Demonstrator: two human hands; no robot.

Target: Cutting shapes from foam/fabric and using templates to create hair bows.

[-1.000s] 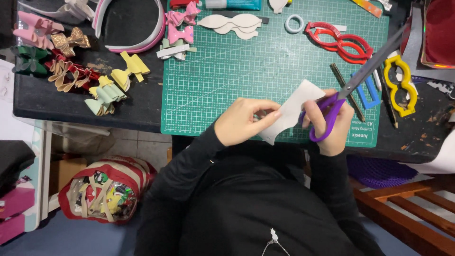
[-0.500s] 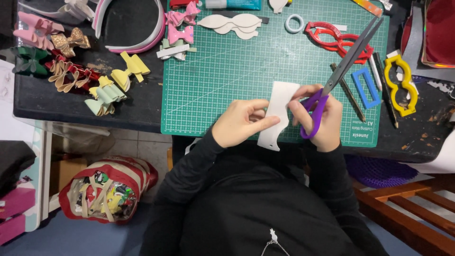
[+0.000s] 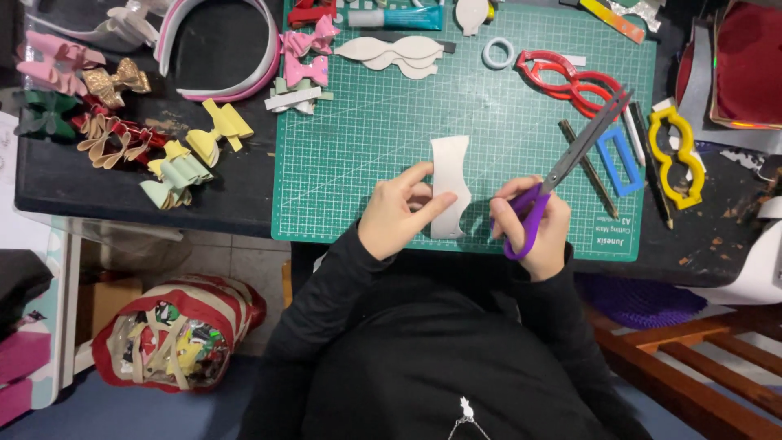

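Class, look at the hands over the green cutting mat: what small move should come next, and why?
Probably bring the purple-handled scissors back to the white cut piece. The left hand pinches the piece upright over the green cutting mat, while the right hand holds the scissors with the blades pointing away, apart from the piece's edge.

Pale cream cut-out piece [image 3: 450, 179] with curved, waisted sides, lying upright over the green cutting mat, its lower end being pinched, purple-handled scissors [image 3: 562, 175] angling up to the right, grey blades closed, pointing away
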